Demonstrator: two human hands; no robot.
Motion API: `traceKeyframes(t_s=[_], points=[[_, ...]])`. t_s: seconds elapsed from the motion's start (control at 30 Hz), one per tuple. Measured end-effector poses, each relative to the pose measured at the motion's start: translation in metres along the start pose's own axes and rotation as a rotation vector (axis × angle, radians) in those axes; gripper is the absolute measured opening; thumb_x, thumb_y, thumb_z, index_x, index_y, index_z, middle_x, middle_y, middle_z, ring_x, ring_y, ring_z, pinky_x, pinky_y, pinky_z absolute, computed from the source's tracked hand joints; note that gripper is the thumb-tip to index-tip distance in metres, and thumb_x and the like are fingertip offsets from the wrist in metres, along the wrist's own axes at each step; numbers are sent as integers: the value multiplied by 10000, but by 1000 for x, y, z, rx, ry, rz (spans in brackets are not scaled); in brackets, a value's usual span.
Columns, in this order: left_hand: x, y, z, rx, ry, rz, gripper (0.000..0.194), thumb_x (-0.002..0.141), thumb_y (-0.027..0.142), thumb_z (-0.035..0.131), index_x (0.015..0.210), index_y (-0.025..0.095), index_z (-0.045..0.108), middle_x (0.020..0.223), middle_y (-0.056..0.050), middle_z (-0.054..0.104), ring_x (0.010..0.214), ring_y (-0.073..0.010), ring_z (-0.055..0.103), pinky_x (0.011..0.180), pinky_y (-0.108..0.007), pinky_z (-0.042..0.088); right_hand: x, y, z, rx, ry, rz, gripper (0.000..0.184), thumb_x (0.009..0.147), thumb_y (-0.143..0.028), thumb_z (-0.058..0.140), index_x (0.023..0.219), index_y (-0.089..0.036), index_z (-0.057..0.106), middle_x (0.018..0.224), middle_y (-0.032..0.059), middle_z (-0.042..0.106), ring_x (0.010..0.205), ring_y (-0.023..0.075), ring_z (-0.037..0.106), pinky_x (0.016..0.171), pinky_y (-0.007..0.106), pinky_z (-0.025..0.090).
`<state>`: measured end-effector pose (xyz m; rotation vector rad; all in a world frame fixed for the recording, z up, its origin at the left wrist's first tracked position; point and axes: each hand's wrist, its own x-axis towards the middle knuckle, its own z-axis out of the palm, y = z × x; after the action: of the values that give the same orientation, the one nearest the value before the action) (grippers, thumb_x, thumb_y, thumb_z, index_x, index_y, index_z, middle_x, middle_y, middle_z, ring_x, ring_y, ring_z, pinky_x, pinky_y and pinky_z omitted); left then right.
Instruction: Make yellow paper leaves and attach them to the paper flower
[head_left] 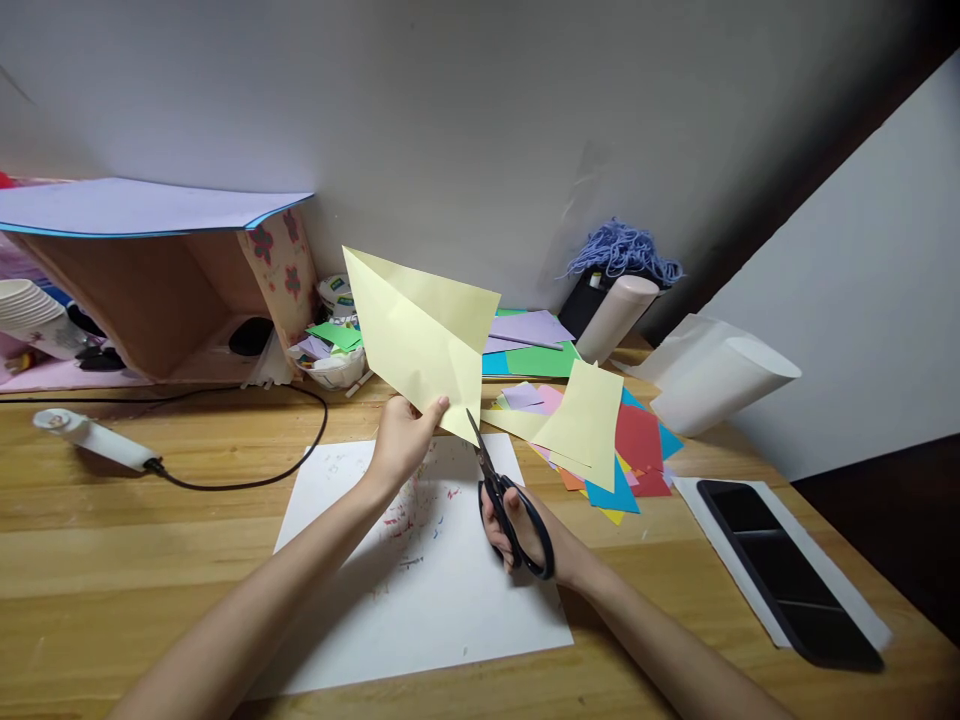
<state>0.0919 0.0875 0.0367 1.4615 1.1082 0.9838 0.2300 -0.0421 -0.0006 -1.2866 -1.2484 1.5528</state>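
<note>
My left hand (403, 440) pinches the lower edge of a pale yellow sheet of paper (420, 330), thumb in front. The sheet is held up off the table and has a diagonal crease. In my right hand (517, 525) are black-handled scissors (491, 480), fingers through the loops. Their blades point up and lie at the sheet's lower right corner, close to my left thumb. Whether the blades have paper between them is hard to make out. Beneath both hands lies a white sheet (450, 620) with red and blue marks.
Coloured paper scraps (645, 445) and pale yellow cut pieces (581, 425) lie to the right. Farther right are a dark phone (787, 570) and a paper roll (727, 385). At left stand a box (277, 260), a scrap-filled bowl (337, 370) and a corded white device (97, 440).
</note>
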Motion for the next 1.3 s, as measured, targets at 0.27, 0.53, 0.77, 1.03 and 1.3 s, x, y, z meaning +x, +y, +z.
traceKeyframes(t_s=[0.27,0.53,0.77,1.03,1.3], points=[[-3,-4,2,-26,-35,15,422,722,434,609,927,71,671,765,-110,702,686,-232,653,580,-282,496,0,-2,2,-13,41,-23,656,654,-838,279,750,-196,374,497,-82,359,388,53,348,374,200,408],[-3,-3,2,-18,-33,31,424,727,433,607,934,69,669,741,-102,702,673,-227,654,582,-281,499,0,2,2,-24,52,-35,595,724,-780,304,763,-191,381,517,-78,367,373,50,364,354,181,390],[-5,1,3,-35,-37,0,403,730,422,605,914,69,667,814,-121,702,706,-233,654,599,-289,504,0,5,3,-14,84,-77,521,781,-715,327,768,-196,377,518,-82,354,372,48,344,350,169,381],[-8,3,5,11,-29,13,354,721,411,610,802,72,670,772,-111,704,635,-194,629,547,-247,469,2,4,1,-5,55,-30,649,670,-827,271,770,-196,382,515,-78,360,389,55,357,378,192,410],[-12,10,7,-33,-48,-11,289,721,334,616,843,80,679,756,-89,705,597,-169,622,510,-222,456,2,0,1,-13,75,-41,630,674,-820,299,747,-199,377,494,-84,342,381,55,340,363,192,412]])
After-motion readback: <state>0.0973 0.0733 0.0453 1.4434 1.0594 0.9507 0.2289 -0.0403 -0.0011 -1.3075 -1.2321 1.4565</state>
